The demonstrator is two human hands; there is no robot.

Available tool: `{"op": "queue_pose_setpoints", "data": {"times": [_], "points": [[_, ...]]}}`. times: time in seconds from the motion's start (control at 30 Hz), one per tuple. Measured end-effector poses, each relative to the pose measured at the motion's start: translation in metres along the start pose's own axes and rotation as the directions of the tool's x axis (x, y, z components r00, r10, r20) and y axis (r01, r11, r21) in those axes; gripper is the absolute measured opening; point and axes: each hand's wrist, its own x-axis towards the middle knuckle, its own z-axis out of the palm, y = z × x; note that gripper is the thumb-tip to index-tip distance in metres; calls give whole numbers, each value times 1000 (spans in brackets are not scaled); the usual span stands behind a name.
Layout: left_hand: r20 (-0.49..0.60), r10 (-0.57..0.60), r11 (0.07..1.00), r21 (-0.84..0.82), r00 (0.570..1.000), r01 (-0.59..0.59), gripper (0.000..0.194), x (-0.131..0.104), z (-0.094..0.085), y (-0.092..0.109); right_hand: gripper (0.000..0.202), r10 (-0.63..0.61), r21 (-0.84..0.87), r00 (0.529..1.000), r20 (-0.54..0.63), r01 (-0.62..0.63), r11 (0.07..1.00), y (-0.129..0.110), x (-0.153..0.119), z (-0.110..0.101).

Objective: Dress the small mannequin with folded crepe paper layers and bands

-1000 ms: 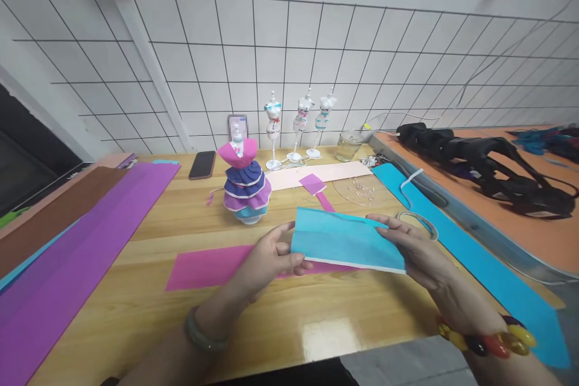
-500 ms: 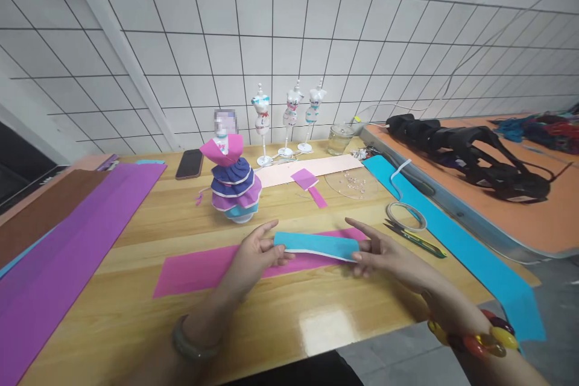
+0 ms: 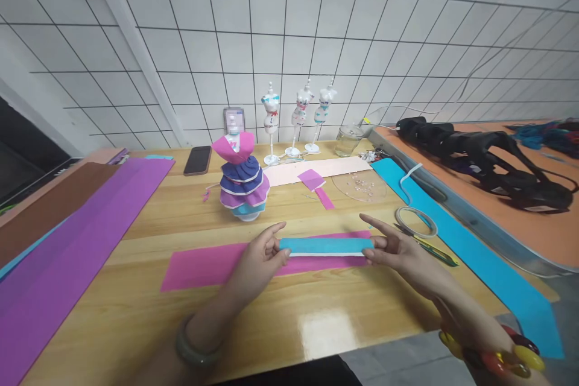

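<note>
Between my two hands a blue paper strip (image 3: 325,246) with a white lower edge is stretched out level. My left hand (image 3: 260,256) pinches its left end between thumb and fingers. At the other end my right hand (image 3: 393,250) pinches it too, with the index finger pointing out free. Beneath the strip a longer pink paper strip (image 3: 199,268) lies on the table. Just beyond my left hand stands a small mannequin in a tiered dress (image 3: 244,184) of pink, navy, purple and blue.
Three white mini dress forms (image 3: 299,111) stand by the tiled wall. Right of my hands lie a roll of tape (image 3: 416,221), a yellow-green cutter (image 3: 436,251) and a long blue sheet (image 3: 479,265). A purple sheet (image 3: 99,235) covers the left side; a phone (image 3: 198,160) lies behind.
The blue strip has been pulled straight and level; before, it sagged and slanted between my hands. The whole view has shifted slightly, so things appear a little further right.
</note>
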Motion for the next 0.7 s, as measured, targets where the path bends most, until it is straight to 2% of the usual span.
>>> {"op": "queue_pose_setpoints", "data": {"times": [0.2, 0.33, 0.43, 0.53, 0.7], "points": [[-7, 12, 1000, -1, 1000, -12, 58, 2, 0, 0, 83, -45, -8, 999, -7, 45, 999, 3, 6, -5], [-75, 31, 995, -89, 997, -38, 61, 3, 1, 4, 64, -19, 98, 998, -58, 25, 995, -1, 20, -16], [-133, 39, 989, -133, 990, -57, 61, 2, 3, 6, 48, -64, 194, 993, -100, 83, 978, -10, 41, -26], [-127, 62, 991, -112, 990, -76, 56, 1, 5, 3, 35, -167, 226, 978, -125, 192, 955, -25, 69, -29], [-57, 69, 998, 9, 996, -69, 44, -1, 8, -5, 27, -263, 274, 954, -142, 294, 916, -57, 116, -13]]}}
